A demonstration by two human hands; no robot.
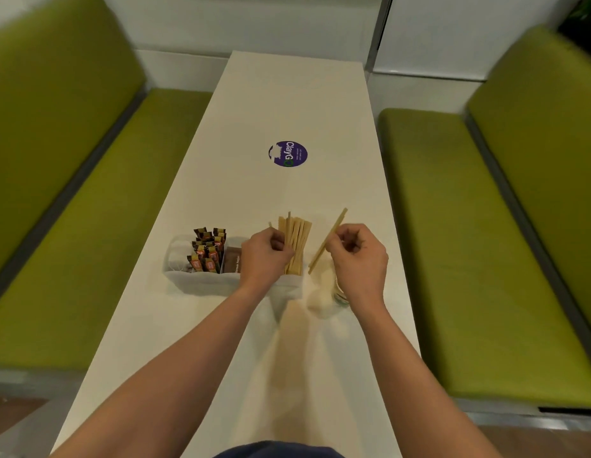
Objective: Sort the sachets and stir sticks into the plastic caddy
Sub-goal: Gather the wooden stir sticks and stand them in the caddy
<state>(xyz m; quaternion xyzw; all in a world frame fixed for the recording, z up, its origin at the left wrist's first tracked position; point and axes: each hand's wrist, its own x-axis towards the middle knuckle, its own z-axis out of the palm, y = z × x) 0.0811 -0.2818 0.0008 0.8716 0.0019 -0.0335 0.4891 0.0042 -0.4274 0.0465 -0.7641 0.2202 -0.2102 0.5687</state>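
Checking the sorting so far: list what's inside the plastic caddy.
The plastic caddy holds orange-and-brown sachets upright, a brown packet and standing stir sticks. The left hand covers part of the middle; the left end is unclear.

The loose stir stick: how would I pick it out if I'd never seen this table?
Find the long white table between the green benches, then the plastic caddy near its close end. Right of the caddy, the right hand pinches one stick, slanted and alone, unlike the upright bundle by the left hand.
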